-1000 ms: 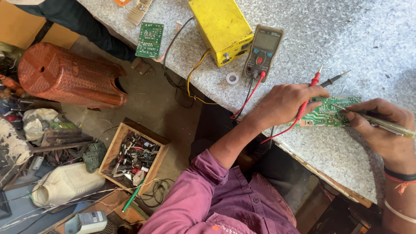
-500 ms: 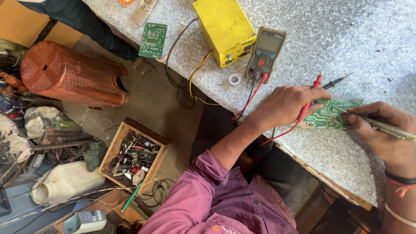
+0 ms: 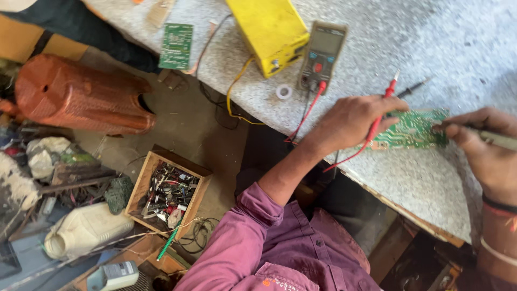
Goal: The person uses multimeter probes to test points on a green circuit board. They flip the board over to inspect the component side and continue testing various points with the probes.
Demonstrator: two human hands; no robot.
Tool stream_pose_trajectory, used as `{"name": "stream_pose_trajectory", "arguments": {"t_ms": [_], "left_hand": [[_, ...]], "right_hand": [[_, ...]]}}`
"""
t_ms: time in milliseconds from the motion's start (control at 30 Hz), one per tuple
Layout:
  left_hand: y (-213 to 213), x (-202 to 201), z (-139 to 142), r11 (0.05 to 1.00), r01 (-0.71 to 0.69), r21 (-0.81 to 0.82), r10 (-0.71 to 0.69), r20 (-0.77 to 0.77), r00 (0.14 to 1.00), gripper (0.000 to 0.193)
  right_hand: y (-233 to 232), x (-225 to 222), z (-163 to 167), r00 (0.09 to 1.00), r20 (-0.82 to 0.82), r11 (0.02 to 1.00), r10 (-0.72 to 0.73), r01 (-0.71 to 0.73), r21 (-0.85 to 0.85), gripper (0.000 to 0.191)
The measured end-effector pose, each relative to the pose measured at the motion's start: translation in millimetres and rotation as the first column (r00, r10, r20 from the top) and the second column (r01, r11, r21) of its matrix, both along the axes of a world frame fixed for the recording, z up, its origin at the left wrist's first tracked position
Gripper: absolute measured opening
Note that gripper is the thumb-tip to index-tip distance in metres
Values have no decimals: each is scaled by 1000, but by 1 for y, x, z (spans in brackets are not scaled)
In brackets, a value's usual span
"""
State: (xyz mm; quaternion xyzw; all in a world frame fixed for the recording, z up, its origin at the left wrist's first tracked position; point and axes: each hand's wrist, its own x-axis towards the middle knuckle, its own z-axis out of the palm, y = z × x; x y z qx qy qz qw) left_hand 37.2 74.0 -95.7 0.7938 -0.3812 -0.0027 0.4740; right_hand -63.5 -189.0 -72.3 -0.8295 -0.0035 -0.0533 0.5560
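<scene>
Hands worked at a green board lying on the stone bench, its long axis running left to right between them. Left hand, closed around a red probe, covered the board's left end (touching it). Right hand pinched a pale tool at its right end.

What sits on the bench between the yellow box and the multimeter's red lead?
In the head view, a small white ring-shaped roll lies on the stone benchtop, between the yellow box and the red lead.
</scene>
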Motion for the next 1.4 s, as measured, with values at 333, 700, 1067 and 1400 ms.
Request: {"name": "stream_pose_trajectory", "arguments": {"t_ms": [333,700,1067,1400], "left_hand": [[-9,0,12,998,27,60,-27,-13,1000,25],[-14,-4,17,999,30,39,-31,19,999,28],[-15,-8,13,999,42,28,-43,26,999,28],[-17,-8,10,999,46,23,-46,31,998,27]], "right_hand": [[-13,5,0,999,21,999,35,-34,-9,11],[-6,3,12,992,11,978,126,-122,-168,14],[-2,0,16,990,25,976,136,-129,-177,13],[-6,0,15,991,-27,974,131,-134,-184,14]]}}
